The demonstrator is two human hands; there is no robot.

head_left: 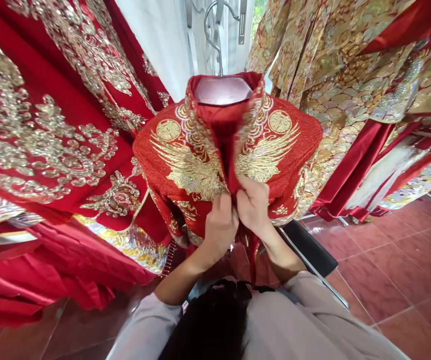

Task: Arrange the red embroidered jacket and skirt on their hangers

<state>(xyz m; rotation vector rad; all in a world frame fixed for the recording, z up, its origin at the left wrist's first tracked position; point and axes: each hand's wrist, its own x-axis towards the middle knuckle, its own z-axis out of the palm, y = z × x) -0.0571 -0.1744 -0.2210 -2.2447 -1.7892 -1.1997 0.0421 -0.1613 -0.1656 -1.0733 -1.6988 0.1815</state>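
Observation:
A red jacket (298, 117) with gold embroidery and a stand-up collar hangs in front of me on a hanger (215, 42) with a metal hook. Its front gapes below the collar, showing red lining. My left hand (221, 220) is closed on one front edge of the jacket, fingers curled at chest height. Right beside it, my right hand (253, 202) pinches the opposite front edge. The two hands nearly touch at the middle of the front. Whatever fastening lies beneath the fingers is hidden.
Red garments with beaded gold trim (65, 145) hang close on the left. On the right hangs gold patterned clothing (328, 75), with red and white cloth lower down. A black flat object (309, 247) lies by a metal rail above the red tiled floor (399, 265).

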